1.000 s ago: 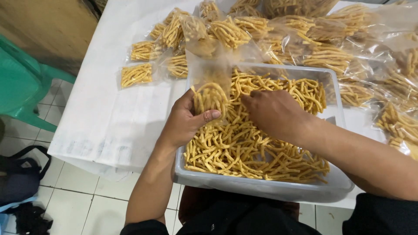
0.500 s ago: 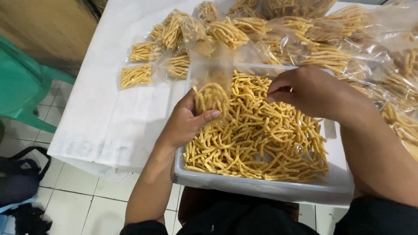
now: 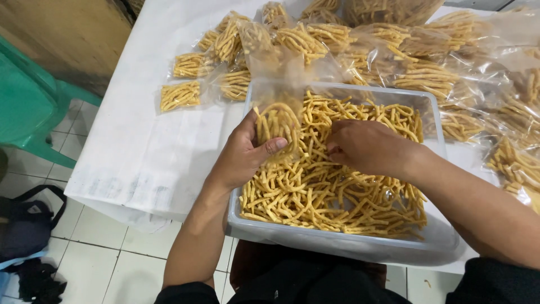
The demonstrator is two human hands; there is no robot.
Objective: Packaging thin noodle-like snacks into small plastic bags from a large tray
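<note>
A clear plastic tub [image 3: 337, 243] full of thin yellow snack sticks [image 3: 332, 197] rests at the near edge of a white-covered table [image 3: 146, 163]. My left hand [image 3: 244, 155] holds a small clear plastic bag [image 3: 278, 121] partly filled with sticks, upright over the tub's left side. My right hand [image 3: 365, 147] lies palm down on the sticks in the middle of the tub, its fingers curled around some of them, close to the bag.
Many filled clear bags of sticks [image 3: 349, 39] lie across the far and right side of the table, with two small ones [image 3: 180, 94] at the left. A green plastic chair [image 3: 31, 107] stands left of the table. A dark bag [image 3: 25, 225] sits on the tiled floor.
My right hand rose to the tub's far right, then came back down onto the sticks next to the bag. My left hand kept the bag in place.
</note>
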